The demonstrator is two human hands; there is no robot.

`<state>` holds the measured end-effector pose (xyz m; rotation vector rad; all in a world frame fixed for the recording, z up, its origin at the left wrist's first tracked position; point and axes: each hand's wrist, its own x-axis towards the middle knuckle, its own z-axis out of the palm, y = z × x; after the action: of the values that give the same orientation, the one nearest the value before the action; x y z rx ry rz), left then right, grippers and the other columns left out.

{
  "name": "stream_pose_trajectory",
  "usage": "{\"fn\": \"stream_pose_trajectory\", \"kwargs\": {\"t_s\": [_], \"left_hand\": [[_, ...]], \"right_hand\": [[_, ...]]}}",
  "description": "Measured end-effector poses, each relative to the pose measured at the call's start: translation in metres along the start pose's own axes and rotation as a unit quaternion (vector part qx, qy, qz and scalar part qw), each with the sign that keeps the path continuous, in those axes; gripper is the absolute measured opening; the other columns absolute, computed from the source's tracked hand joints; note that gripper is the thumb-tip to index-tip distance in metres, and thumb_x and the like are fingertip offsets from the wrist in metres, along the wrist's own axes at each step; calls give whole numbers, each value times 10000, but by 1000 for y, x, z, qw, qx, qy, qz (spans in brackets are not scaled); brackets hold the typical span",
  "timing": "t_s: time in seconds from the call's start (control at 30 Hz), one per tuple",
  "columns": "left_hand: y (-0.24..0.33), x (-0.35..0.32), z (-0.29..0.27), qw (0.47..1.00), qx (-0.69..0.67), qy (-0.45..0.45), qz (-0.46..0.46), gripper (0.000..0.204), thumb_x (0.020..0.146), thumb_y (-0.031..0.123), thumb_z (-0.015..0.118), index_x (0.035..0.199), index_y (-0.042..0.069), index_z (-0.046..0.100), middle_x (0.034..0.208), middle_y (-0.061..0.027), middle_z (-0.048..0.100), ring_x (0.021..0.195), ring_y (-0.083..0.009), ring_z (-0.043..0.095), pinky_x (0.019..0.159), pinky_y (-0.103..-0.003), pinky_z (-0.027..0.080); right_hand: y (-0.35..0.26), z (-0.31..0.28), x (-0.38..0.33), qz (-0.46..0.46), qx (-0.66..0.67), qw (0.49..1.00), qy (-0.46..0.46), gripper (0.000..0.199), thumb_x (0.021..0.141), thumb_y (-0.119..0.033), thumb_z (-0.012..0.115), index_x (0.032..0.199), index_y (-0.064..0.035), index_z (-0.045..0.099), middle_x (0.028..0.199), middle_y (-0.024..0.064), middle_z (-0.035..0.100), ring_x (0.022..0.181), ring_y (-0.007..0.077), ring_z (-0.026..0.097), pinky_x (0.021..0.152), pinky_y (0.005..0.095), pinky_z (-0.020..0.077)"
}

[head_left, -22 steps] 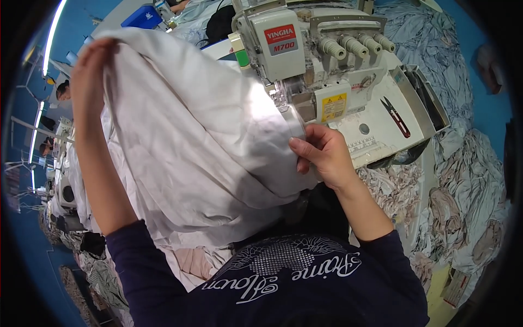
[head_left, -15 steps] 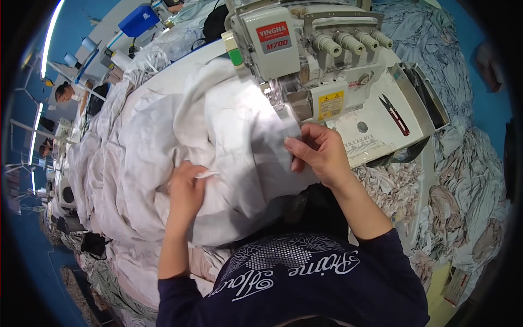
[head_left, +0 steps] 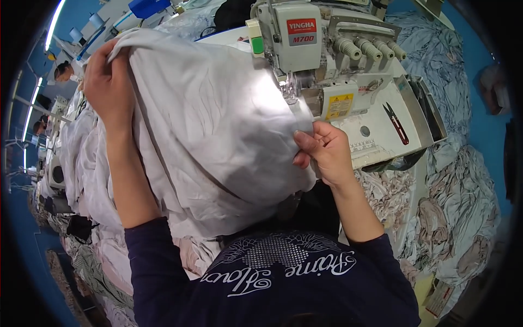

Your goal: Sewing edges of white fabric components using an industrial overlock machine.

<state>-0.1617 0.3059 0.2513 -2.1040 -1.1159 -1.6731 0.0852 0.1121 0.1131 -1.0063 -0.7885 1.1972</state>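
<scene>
A large sheet of pale grey-white cloth [head_left: 212, 136], soft and creased, fills the middle of the view, draped from upper left down toward the person's lap. Behind it stands a cream-coloured overlock sewing machine [head_left: 332, 65] with a hard, boxy body; a red rectangular label sits high on its front, a green square tab on its left edge, and a yellow rectangular warning sticker lower down near the needle. Heaps of crumpled patterned fabric [head_left: 463, 207] lie to the right against blue. The left hand [head_left: 109, 82] is raised at upper left, fingers closed in a grip on the cloth's top edge, holding it up. The right hand [head_left: 324, 152] pinches the cloth's lower edge between thumb and curled fingers, just beside the machine's needle area. Small red-handled thread snips [head_left: 396, 122] rest on the machine's flat white bed [head_left: 381, 144].
</scene>
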Motion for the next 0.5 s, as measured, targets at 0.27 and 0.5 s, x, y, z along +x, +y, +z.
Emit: {"fn": "stream_pose_trajectory", "kwargs": {"t_s": [0.27,0.5], "left_hand": [[39,-138,-54,892,89,-442,22,827,550,351,822,1271,127,484,1343,-238,341,1236,-399,323,982,-478,283],[18,-179,-74,941,73,-252,-213,50,845,15,526,871,21,568,710,-70,583,613,-152,578,555,-257,434]], "right_hand": [[0,0,-1,6,-6,999,39,203,832,-148,663,884,31,585,651,60,606,517,123,610,443,212,468],[0,-2,2,-8,-6,1000,-4,196,847,-153,647,880,32,592,672,59,616,528,118,606,466,210,463]]}}
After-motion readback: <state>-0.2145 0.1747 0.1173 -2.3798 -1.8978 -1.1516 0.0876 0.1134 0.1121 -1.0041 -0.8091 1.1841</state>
